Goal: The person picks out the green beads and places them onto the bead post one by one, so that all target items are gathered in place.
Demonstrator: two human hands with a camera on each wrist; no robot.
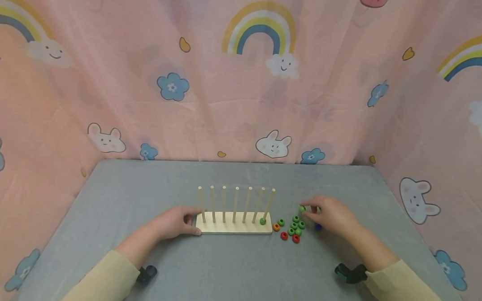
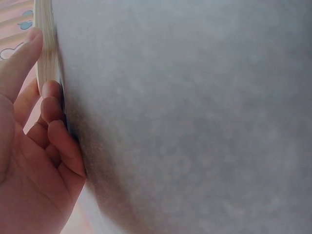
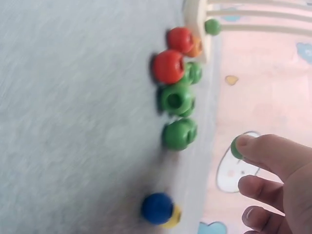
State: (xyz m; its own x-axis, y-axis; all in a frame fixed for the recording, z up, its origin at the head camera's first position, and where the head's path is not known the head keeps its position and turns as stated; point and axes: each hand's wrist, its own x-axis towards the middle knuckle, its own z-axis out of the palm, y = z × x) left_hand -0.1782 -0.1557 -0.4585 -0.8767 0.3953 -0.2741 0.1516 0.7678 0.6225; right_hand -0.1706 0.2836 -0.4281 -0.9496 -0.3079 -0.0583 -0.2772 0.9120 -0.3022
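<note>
A pale wooden base (image 1: 234, 229) with a row of upright pegs (image 1: 236, 204) stands on the table. One green bead (image 1: 263, 221) sits low on its rightmost peg. My left hand (image 1: 175, 223) grips the base's left end, thumb along the near side; the left wrist view shows the fingers at that wooden end (image 2: 46, 53). Between thumb and finger, my right hand (image 1: 330, 214) pinches a green bead (image 1: 302, 209), lifted off the table. In the right wrist view the pinched bead (image 3: 236, 147) is partly hidden by the thumb.
Several loose green beads (image 1: 294, 225) lie right of the base, with two red beads (image 1: 296, 239) and an orange bead (image 1: 276, 227). A blue bead (image 3: 157, 208) and a yellow bead (image 3: 172, 217) lie under the right hand. A patterned pink curtain (image 1: 207, 116) surrounds the grey table (image 1: 214, 277).
</note>
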